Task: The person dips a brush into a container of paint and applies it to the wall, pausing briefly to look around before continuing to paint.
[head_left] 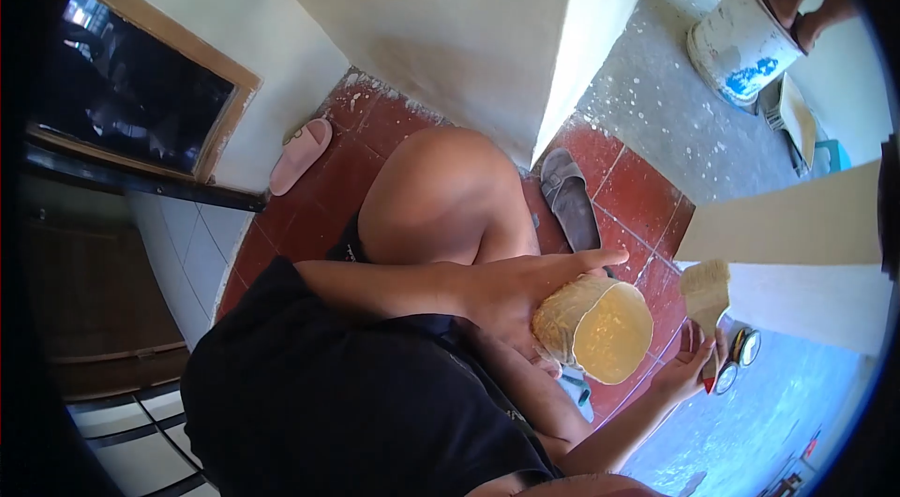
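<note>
Wrapped round the side of a paint-smeared cup [614, 333] is my left hand [511, 305], its thumb stretched out above the rim. The cup is tilted towards the camera and pale yellowish paint shows inside. To the right, my right hand [692, 361] grips the handle of a wide paintbrush [706, 291]. The brush's pale bristles point up, close to the edge of a cream and white wall section, and stand apart from the cup. Whether the bristles touch the wall I cannot tell.
Another person's feet [811, 23] stand on a paint-stained bucket [745, 42]. A grey sandal [570, 197] and a pink slipper [300, 157] lie on red tiles [637, 197]. Two round tins [747, 347] are beyond my right hand. A wall corner juts in ahead; a paint tray [797, 117] is at right.
</note>
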Demonstrator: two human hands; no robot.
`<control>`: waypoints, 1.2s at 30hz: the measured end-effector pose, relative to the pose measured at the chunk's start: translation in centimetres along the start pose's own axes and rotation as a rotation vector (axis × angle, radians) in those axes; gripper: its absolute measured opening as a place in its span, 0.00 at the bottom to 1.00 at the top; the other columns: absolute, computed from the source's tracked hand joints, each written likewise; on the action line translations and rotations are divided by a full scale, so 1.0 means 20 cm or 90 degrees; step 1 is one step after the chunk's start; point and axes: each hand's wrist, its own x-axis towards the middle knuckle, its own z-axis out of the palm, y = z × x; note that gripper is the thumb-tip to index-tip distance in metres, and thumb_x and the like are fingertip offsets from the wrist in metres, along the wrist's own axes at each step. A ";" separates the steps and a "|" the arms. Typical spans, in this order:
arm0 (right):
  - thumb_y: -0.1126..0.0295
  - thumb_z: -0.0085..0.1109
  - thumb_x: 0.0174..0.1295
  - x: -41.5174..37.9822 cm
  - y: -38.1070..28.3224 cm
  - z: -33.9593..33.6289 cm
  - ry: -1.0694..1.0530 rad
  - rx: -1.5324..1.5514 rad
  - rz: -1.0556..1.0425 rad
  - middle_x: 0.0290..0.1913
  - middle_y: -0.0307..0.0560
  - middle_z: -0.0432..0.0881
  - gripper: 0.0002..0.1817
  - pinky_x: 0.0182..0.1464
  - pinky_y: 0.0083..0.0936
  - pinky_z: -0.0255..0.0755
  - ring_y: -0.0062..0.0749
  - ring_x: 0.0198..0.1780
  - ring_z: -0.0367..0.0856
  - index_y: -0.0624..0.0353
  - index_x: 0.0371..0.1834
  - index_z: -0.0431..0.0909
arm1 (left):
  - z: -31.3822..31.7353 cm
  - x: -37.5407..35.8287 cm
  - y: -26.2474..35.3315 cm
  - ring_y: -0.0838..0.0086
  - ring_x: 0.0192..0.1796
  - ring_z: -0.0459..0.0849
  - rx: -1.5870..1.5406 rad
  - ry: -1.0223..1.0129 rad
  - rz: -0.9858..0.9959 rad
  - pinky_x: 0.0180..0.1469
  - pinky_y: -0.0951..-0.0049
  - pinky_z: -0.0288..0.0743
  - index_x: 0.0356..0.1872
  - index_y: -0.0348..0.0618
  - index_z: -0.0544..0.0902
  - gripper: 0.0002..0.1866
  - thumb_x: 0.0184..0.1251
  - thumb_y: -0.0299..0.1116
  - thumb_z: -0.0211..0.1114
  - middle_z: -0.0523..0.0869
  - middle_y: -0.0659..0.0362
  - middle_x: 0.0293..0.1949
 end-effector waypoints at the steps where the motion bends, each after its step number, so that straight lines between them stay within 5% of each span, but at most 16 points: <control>1: 0.69 0.49 0.75 -0.01 0.01 0.01 0.009 0.000 0.007 0.49 0.59 0.80 0.15 0.51 0.37 0.83 0.46 0.49 0.85 0.65 0.60 0.68 | -0.02 -0.01 -0.01 0.57 0.69 0.73 0.015 -0.001 0.020 0.71 0.60 0.63 0.78 0.38 0.43 0.68 0.41 0.36 0.86 0.73 0.47 0.66; 11: 0.65 0.50 0.75 -0.07 -0.06 0.20 0.027 0.029 0.028 0.51 0.57 0.80 0.18 0.50 0.34 0.82 0.42 0.48 0.83 0.64 0.61 0.68 | -0.14 -0.11 -0.03 0.56 0.68 0.73 -0.029 0.024 0.110 0.69 0.59 0.65 0.78 0.40 0.45 0.65 0.43 0.37 0.84 0.73 0.45 0.66; 17: 0.60 0.56 0.70 -0.19 -0.12 0.38 0.153 0.227 0.038 0.49 0.50 0.81 0.18 0.50 0.28 0.81 0.35 0.46 0.83 0.63 0.54 0.77 | -0.32 -0.24 0.09 0.51 0.63 0.75 0.067 0.089 0.153 0.68 0.56 0.67 0.79 0.53 0.44 0.69 0.36 0.29 0.85 0.75 0.46 0.61; 20: 0.60 0.57 0.70 -0.29 -0.19 0.51 0.158 0.247 0.049 0.47 0.50 0.81 0.19 0.50 0.28 0.81 0.35 0.46 0.82 0.63 0.55 0.76 | -0.43 -0.28 0.07 0.56 0.66 0.75 0.058 0.105 0.216 0.67 0.58 0.69 0.78 0.45 0.49 0.68 0.33 0.28 0.87 0.76 0.47 0.63; 24: 0.61 0.58 0.70 -0.36 -0.17 0.51 0.215 0.260 0.066 0.44 0.49 0.80 0.18 0.49 0.25 0.82 0.34 0.45 0.82 0.64 0.54 0.75 | -0.54 -0.31 -0.02 0.56 0.64 0.76 0.189 0.176 0.255 0.67 0.58 0.69 0.79 0.46 0.48 0.68 0.34 0.30 0.87 0.76 0.48 0.62; 36: 0.59 0.58 0.70 -0.38 -0.20 0.58 0.240 0.265 0.085 0.46 0.50 0.79 0.21 0.51 0.25 0.82 0.34 0.47 0.83 0.68 0.54 0.73 | -0.58 -0.26 -0.11 0.57 0.60 0.80 0.094 0.192 0.290 0.64 0.59 0.73 0.79 0.48 0.44 0.69 0.38 0.33 0.86 0.79 0.49 0.59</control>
